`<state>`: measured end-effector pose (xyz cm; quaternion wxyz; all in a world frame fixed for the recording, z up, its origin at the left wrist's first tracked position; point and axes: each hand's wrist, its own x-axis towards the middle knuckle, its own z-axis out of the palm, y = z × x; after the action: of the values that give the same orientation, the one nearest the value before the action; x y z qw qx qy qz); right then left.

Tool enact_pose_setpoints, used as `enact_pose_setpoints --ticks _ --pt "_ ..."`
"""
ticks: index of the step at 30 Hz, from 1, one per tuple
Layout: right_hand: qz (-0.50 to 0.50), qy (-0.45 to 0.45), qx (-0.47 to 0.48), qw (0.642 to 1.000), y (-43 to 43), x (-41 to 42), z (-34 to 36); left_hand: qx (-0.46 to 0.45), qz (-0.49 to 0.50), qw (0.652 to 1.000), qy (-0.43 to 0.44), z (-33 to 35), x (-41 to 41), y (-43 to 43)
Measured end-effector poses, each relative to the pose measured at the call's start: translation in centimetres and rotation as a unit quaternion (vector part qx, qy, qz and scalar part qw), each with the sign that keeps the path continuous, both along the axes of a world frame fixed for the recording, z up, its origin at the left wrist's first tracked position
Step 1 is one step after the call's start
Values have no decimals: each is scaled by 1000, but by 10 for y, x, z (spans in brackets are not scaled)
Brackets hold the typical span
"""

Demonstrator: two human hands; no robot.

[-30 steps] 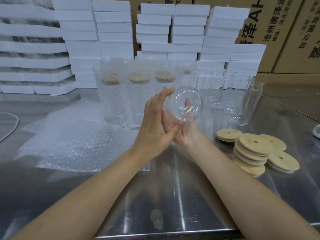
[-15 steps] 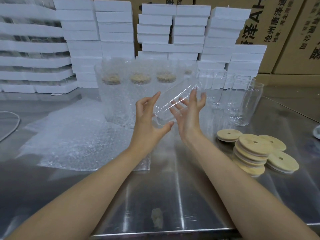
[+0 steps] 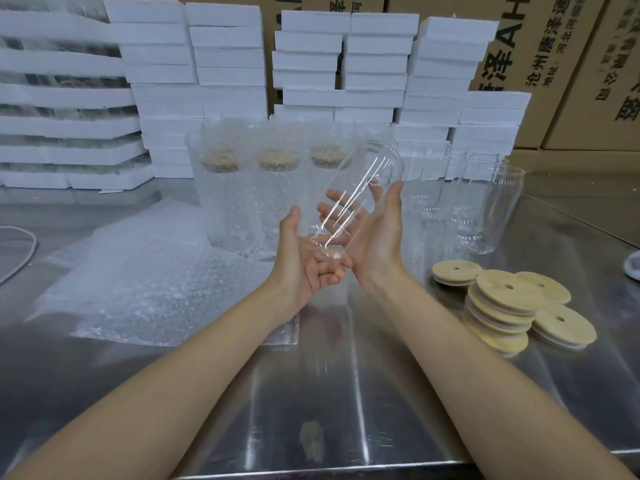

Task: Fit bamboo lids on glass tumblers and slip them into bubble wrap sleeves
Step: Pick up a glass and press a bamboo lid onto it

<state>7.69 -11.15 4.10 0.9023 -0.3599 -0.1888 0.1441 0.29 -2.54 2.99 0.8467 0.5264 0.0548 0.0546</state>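
Note:
A clear glass tumbler (image 3: 360,188) lies tilted in the air over the steel table, its rim pointing up and away to the right. My left hand (image 3: 304,261) is palm up, fingers curled under the tumbler's base. Beside it, my right hand (image 3: 377,237) supports the tumbler's side with flat palm and straight fingers. Bamboo lids (image 3: 502,306) with centre holes sit stacked and spread at the right. Flat bubble wrap sleeves (image 3: 138,271) lie at the left.
Wrapped, lidded tumblers (image 3: 242,202) stand behind my hands, and bare tumblers (image 3: 485,209) stand to their right. White foam blocks (image 3: 225,64) and cardboard boxes (image 3: 571,64) line the back. A cable (image 3: 20,251) lies far left. The table's front edge (image 3: 346,471) is close.
The tumbler has turned from facing me base-on to lying tilted with its rim away. Both hands have rolled palm up beneath it, the left now under the base.

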Motion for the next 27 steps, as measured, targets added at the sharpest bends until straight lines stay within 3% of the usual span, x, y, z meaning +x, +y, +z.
enact_pose_setpoints --ticks 3,5,6,8,10,11,16,21,22,23,24,26,27 --pt "-23 -27 -43 998 2 -2 0 7 37 999 7 -2 2 0" --pt "-54 -45 -75 995 0 -2 0 102 134 986 -14 -8 5 -3" --pt "-75 -44 -82 993 -1 0 1 193 191 962 -38 -11 5 -3" --pt "-124 -50 -110 985 -2 4 1 365 273 881 -125 -16 2 0" --pt "-157 -79 -172 969 -2 3 -1 462 261 827 -183 -15 -1 3" --pt "-156 -96 -199 963 -2 2 -3 491 238 818 -183 -16 -1 2" --pt "-116 -103 -241 958 10 -3 -6 514 198 827 -108 -20 0 -2" --pt "-49 -68 -152 985 -2 -6 16 371 283 877 -115 -12 1 6" --pt "-61 -89 -168 980 -7 -5 21 338 296 887 -102 -12 2 5" --pt "-108 -140 -238 955 -12 -6 25 295 300 903 -90 -12 4 5" --pt "-183 -210 -345 897 -17 -6 26 245 297 919 -84 -12 5 6" --pt "-331 -315 -551 699 -27 -1 23 173 276 941 -89 -11 6 9" --pt "-361 -321 -616 622 -32 1 23 157 262 947 -95 -12 7 11"
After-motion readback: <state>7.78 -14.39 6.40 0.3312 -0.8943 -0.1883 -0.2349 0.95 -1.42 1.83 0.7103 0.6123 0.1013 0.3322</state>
